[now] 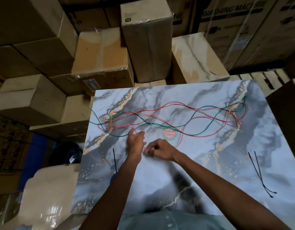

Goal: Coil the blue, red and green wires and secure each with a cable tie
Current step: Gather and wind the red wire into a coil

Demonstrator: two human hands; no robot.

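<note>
Red wire (161,108) lies tangled with green wire (153,124). Left hand (136,141) pinches red; right hand (160,149) curled, its hold unclear. We should draw slowly, keeping loops even.

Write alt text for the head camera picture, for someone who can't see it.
Two hands, left hand and right hand, gather a red wire tangled with a green wire on a marbled table. Black cable ties lie to the right; cardboard boxes are stacked behind.

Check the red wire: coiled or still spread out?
Spread. The red wire lies in long loose loops across the marble tabletop, tangled with the green wire.
</note>
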